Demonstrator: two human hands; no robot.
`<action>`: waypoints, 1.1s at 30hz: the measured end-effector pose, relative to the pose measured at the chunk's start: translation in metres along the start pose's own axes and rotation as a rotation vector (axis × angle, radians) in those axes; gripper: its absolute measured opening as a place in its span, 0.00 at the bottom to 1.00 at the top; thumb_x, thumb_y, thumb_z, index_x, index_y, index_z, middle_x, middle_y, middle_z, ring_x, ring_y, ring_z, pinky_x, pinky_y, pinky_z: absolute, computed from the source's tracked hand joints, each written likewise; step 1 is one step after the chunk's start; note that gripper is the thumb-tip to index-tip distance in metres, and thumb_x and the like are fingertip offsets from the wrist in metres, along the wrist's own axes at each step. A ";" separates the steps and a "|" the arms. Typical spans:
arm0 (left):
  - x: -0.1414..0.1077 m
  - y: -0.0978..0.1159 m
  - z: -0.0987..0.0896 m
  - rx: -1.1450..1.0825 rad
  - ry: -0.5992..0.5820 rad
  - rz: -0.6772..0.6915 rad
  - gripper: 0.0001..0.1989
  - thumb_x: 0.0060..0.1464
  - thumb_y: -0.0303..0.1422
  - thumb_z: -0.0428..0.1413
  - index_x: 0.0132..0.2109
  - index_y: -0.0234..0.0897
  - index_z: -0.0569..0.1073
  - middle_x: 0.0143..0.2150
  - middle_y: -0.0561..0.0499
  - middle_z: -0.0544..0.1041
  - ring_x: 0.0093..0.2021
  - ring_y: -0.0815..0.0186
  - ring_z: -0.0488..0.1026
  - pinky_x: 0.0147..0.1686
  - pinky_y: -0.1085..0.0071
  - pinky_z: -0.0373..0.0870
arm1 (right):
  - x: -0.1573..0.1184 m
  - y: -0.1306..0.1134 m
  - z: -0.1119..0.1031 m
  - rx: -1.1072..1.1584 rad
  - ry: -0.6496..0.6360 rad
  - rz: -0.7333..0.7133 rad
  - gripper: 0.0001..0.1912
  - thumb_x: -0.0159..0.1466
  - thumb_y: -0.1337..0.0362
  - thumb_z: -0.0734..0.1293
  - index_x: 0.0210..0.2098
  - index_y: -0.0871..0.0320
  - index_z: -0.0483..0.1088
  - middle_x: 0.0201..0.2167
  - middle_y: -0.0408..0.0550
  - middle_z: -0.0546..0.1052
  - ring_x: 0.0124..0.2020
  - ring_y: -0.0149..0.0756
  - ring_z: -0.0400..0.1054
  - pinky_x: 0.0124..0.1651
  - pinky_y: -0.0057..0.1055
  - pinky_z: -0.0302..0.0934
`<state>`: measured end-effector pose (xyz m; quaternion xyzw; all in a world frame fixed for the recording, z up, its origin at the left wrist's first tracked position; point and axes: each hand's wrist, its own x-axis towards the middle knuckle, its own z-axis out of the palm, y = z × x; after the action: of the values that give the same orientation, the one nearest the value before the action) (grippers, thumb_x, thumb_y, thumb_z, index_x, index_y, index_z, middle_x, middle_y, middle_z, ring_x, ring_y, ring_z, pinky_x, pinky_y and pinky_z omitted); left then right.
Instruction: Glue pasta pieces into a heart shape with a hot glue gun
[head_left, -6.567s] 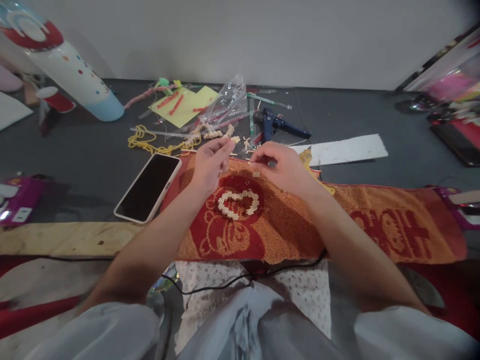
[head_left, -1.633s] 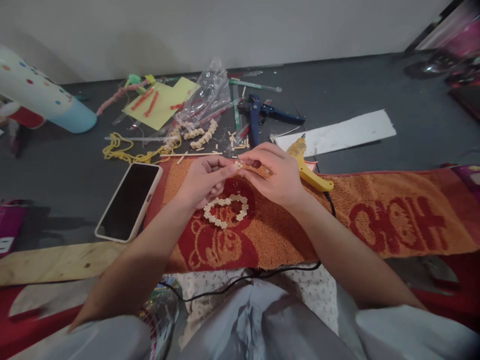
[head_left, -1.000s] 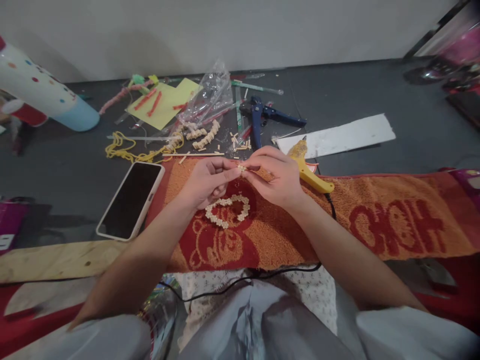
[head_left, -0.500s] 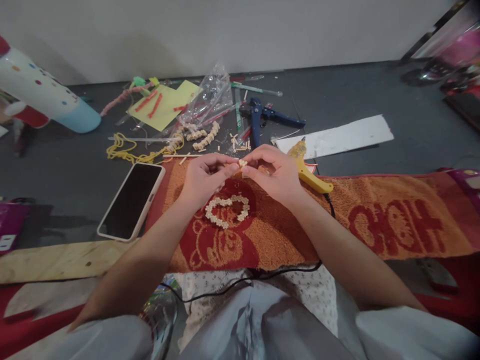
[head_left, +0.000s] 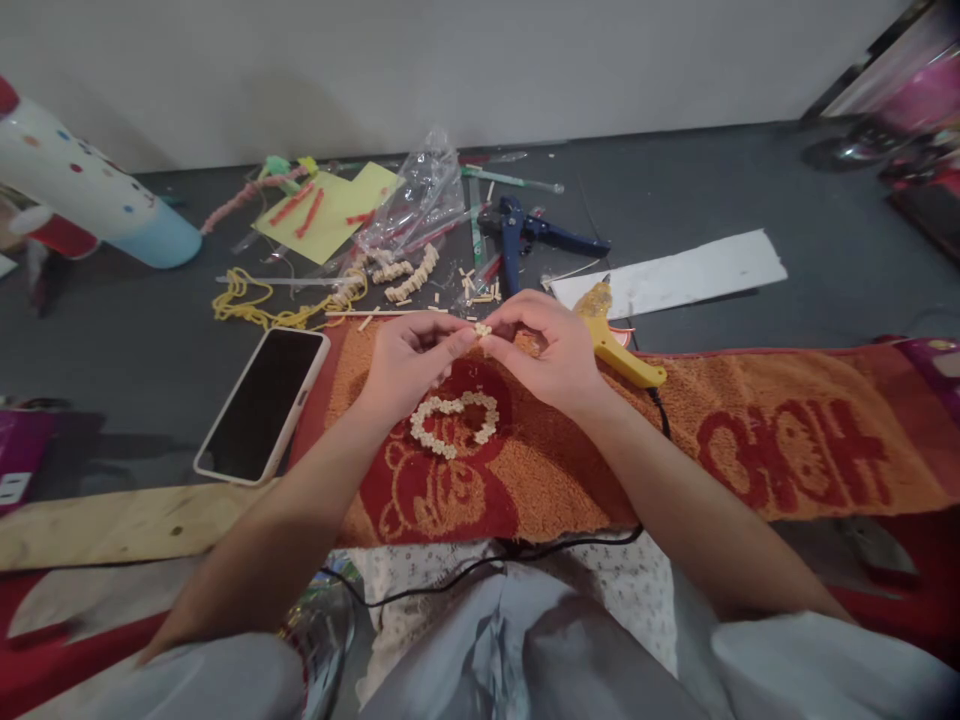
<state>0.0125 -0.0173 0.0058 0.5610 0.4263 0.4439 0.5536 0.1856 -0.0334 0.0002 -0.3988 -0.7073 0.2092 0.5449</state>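
Between my fingertips is a small cluster of pale wooden stick pieces (head_left: pixel 482 329), pinched from both sides. My left hand (head_left: pixel 418 358) closes on its left side with thumb and forefinger. From the right, my right hand (head_left: pixel 545 345) grips it the same way. Below them, a heart-shaped outline of similar pale pieces (head_left: pixel 429 440) lies on an orange and red towel (head_left: pixel 570 470), with a gap at its lower right. Just beyond my fingers are loose short stick pieces (head_left: pixel 480 288) and curved rows of joined pieces (head_left: pixel 414 278).
A yellow glue gun (head_left: pixel 626 358) lies by my right wrist, its black cord running down the towel. Behind are a blue-handled cutter (head_left: pixel 513 240), a white strip (head_left: pixel 690 272), a plastic bag (head_left: pixel 424 190) and yellow paper (head_left: pixel 322 215). A phone (head_left: pixel 262 405) and yellow string (head_left: pixel 251 300) sit left.
The small cluster has turned slightly between my fingertips and shows more flatly now. Both hands stay in nearly the same place; the things on the table have not moved.
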 end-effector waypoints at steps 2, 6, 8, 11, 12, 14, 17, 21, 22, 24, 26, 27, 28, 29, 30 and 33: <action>0.000 0.000 -0.001 -0.025 -0.011 -0.068 0.17 0.44 0.46 0.67 0.33 0.36 0.79 0.15 0.58 0.68 0.12 0.78 0.58 0.11 0.80 0.48 | 0.000 0.000 -0.002 -0.055 -0.005 -0.049 0.03 0.61 0.65 0.69 0.33 0.57 0.73 0.29 0.43 0.74 0.29 0.29 0.67 0.32 0.29 0.63; 0.001 0.006 -0.002 -0.042 -0.053 -0.186 0.18 0.41 0.45 0.68 0.34 0.35 0.79 0.14 0.58 0.67 0.12 0.79 0.57 0.11 0.81 0.47 | 0.000 0.000 -0.005 -0.165 -0.037 -0.142 0.03 0.63 0.64 0.67 0.35 0.56 0.73 0.32 0.45 0.75 0.34 0.32 0.69 0.36 0.31 0.65; 0.001 0.009 -0.002 -0.078 -0.085 -0.262 0.18 0.40 0.43 0.69 0.34 0.34 0.79 0.13 0.59 0.65 0.11 0.80 0.55 0.11 0.81 0.47 | 0.001 0.001 -0.006 -0.196 -0.046 -0.175 0.04 0.64 0.64 0.66 0.36 0.55 0.74 0.33 0.46 0.76 0.35 0.33 0.70 0.38 0.32 0.66; 0.000 0.014 -0.002 -0.158 -0.123 -0.343 0.18 0.37 0.42 0.71 0.33 0.35 0.78 0.11 0.60 0.63 0.11 0.81 0.53 0.11 0.82 0.47 | 0.001 0.001 -0.006 -0.208 -0.009 -0.210 0.03 0.64 0.63 0.68 0.36 0.55 0.74 0.33 0.46 0.76 0.35 0.34 0.70 0.37 0.33 0.66; 0.000 0.015 -0.002 -0.174 -0.133 -0.356 0.18 0.37 0.41 0.71 0.33 0.35 0.78 0.11 0.61 0.62 0.11 0.81 0.53 0.11 0.82 0.47 | 0.001 0.002 -0.006 -0.203 0.006 -0.216 0.03 0.63 0.63 0.69 0.35 0.55 0.74 0.32 0.46 0.76 0.35 0.34 0.71 0.37 0.33 0.66; 0.000 0.016 -0.003 -0.195 -0.144 -0.373 0.18 0.36 0.41 0.71 0.32 0.35 0.78 0.11 0.60 0.62 0.10 0.81 0.53 0.11 0.82 0.46 | 0.002 0.004 -0.007 -0.180 0.021 -0.220 0.02 0.63 0.63 0.69 0.34 0.53 0.75 0.31 0.45 0.76 0.34 0.34 0.71 0.37 0.33 0.66; 0.000 0.016 -0.003 -0.223 -0.156 -0.389 0.17 0.35 0.41 0.72 0.29 0.36 0.77 0.10 0.60 0.62 0.10 0.81 0.51 0.10 0.81 0.43 | 0.001 0.006 -0.007 -0.162 0.021 -0.221 0.03 0.63 0.64 0.69 0.33 0.51 0.76 0.31 0.44 0.77 0.33 0.34 0.71 0.37 0.34 0.67; 0.001 0.013 -0.003 -0.226 -0.172 -0.386 0.18 0.33 0.41 0.72 0.28 0.37 0.76 0.10 0.61 0.61 0.09 0.81 0.50 0.10 0.81 0.40 | -0.001 0.007 -0.005 -0.186 0.043 -0.218 0.05 0.63 0.64 0.69 0.33 0.49 0.78 0.30 0.43 0.77 0.31 0.32 0.70 0.35 0.34 0.68; 0.001 0.013 -0.003 -0.221 -0.171 -0.384 0.18 0.32 0.41 0.73 0.27 0.38 0.75 0.10 0.61 0.61 0.09 0.81 0.50 0.09 0.81 0.40 | -0.001 0.007 -0.005 -0.186 0.047 -0.220 0.05 0.63 0.64 0.69 0.33 0.50 0.78 0.30 0.43 0.78 0.31 0.32 0.70 0.34 0.34 0.67; 0.001 0.012 -0.003 -0.211 -0.162 -0.385 0.19 0.31 0.41 0.73 0.27 0.38 0.75 0.09 0.61 0.61 0.08 0.80 0.50 0.09 0.81 0.40 | -0.002 0.007 -0.004 -0.180 0.051 -0.232 0.05 0.64 0.64 0.68 0.33 0.51 0.78 0.29 0.43 0.78 0.31 0.32 0.70 0.33 0.32 0.67; 0.000 0.011 -0.003 -0.202 -0.146 -0.391 0.19 0.30 0.42 0.73 0.27 0.38 0.75 0.09 0.61 0.61 0.08 0.80 0.51 0.09 0.81 0.40 | -0.002 0.006 -0.003 -0.182 0.052 -0.247 0.06 0.64 0.64 0.67 0.32 0.51 0.77 0.29 0.44 0.78 0.30 0.31 0.70 0.33 0.32 0.67; 0.000 0.011 -0.003 -0.200 -0.140 -0.392 0.19 0.30 0.42 0.73 0.27 0.38 0.75 0.10 0.61 0.62 0.08 0.80 0.51 0.09 0.81 0.40 | -0.002 0.006 -0.002 -0.186 0.053 -0.254 0.07 0.64 0.65 0.67 0.32 0.52 0.77 0.29 0.44 0.78 0.30 0.31 0.70 0.32 0.32 0.67; 0.000 0.011 -0.003 -0.199 -0.135 -0.390 0.20 0.30 0.42 0.73 0.27 0.37 0.75 0.10 0.61 0.62 0.08 0.80 0.51 0.08 0.81 0.40 | -0.002 0.006 -0.002 -0.188 0.056 -0.261 0.07 0.65 0.65 0.67 0.32 0.52 0.77 0.29 0.44 0.78 0.30 0.31 0.70 0.32 0.32 0.67; -0.001 0.010 -0.003 -0.200 -0.130 -0.386 0.20 0.30 0.42 0.73 0.27 0.37 0.76 0.10 0.60 0.62 0.08 0.80 0.52 0.08 0.81 0.41 | -0.003 0.006 -0.001 -0.185 0.064 -0.271 0.07 0.64 0.66 0.66 0.33 0.52 0.77 0.29 0.44 0.78 0.31 0.31 0.71 0.32 0.32 0.67; -0.001 0.010 -0.003 -0.201 -0.127 -0.382 0.20 0.30 0.43 0.73 0.27 0.37 0.76 0.09 0.60 0.62 0.08 0.80 0.52 0.08 0.81 0.41 | -0.003 0.007 0.000 -0.175 0.076 -0.285 0.07 0.64 0.67 0.67 0.33 0.52 0.77 0.29 0.45 0.78 0.31 0.31 0.71 0.32 0.31 0.66; -0.002 0.009 -0.003 -0.199 -0.123 -0.376 0.21 0.29 0.44 0.73 0.29 0.37 0.77 0.09 0.60 0.63 0.08 0.79 0.52 0.08 0.82 0.43 | -0.004 0.007 0.001 -0.143 0.102 -0.322 0.06 0.63 0.69 0.67 0.34 0.53 0.77 0.29 0.45 0.78 0.31 0.31 0.71 0.32 0.31 0.66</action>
<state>0.0095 -0.0188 0.0148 0.4402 0.4429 0.3377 0.7043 0.1877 -0.0318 -0.0075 -0.3283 -0.7465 0.0481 0.5767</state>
